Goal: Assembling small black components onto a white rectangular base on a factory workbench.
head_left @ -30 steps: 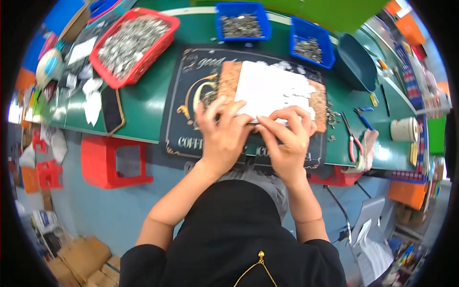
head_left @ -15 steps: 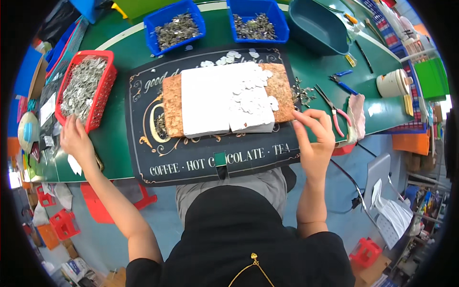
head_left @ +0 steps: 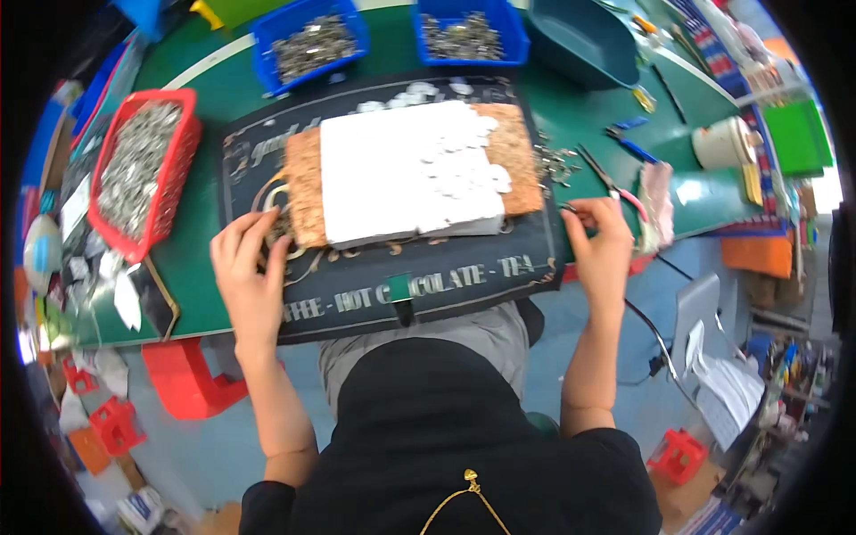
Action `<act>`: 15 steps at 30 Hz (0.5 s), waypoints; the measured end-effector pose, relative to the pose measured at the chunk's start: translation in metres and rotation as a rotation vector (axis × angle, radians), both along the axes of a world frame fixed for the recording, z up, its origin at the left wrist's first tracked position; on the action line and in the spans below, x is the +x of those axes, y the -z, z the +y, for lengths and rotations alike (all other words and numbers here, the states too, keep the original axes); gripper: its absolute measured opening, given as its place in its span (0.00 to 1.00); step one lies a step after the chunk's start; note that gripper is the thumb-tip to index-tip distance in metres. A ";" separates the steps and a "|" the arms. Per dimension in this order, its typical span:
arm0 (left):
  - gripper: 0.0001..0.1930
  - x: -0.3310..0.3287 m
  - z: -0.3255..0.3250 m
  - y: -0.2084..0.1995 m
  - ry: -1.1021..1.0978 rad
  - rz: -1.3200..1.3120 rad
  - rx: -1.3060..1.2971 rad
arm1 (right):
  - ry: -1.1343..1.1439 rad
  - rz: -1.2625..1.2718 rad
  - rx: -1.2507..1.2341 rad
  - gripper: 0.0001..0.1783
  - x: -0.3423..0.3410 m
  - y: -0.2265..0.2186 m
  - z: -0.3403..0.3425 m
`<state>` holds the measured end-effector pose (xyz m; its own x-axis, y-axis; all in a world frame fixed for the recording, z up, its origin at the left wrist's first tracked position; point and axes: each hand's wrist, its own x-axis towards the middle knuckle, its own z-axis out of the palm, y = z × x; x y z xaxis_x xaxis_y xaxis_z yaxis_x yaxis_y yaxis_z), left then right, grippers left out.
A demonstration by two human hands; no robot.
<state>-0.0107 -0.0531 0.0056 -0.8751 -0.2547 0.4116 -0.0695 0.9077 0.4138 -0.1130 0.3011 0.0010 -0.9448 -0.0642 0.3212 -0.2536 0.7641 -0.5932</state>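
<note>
My left hand reaches over the mat's left side, thumb and fingers apart around a little heap of small metal parts beside the cork block. Whether it touches them is hard to see. To the right of the cork, my right hand pinches a small dark metal piece. Between the hands, a white slab lies on the cork block. Small white flat pieces are scattered over the slab's right part. All of this rests on a black printed mat.
A red basket of silvery pieces stands at left. Two blue bins with metal parts and a dark green tub line the back. Pink-handled pliers, blue-handled cutters, a cloth and a white pot lie right.
My left hand has moved right from the red basket to the metal heap beside the cork. My right hand has shifted slightly right, off the cork's corner, its fingers curled tighter. The view has shifted a little.
</note>
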 end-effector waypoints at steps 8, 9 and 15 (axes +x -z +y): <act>0.09 -0.015 0.051 -0.028 0.231 0.146 0.154 | 0.016 -0.062 -0.220 0.07 -0.001 -0.002 -0.007; 0.09 -0.025 0.061 -0.029 0.284 0.161 0.119 | 0.011 -0.059 -0.220 0.07 -0.001 -0.005 -0.011; 0.11 -0.066 0.088 -0.029 0.366 0.131 -0.019 | -0.073 -0.157 -0.597 0.11 0.013 -0.026 -0.022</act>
<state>-0.0767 0.0346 0.0346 -0.8462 0.0733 0.5278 0.3130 0.8700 0.3810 -0.0998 0.2788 0.0269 -0.9836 0.0180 0.1794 -0.1678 0.2732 -0.9472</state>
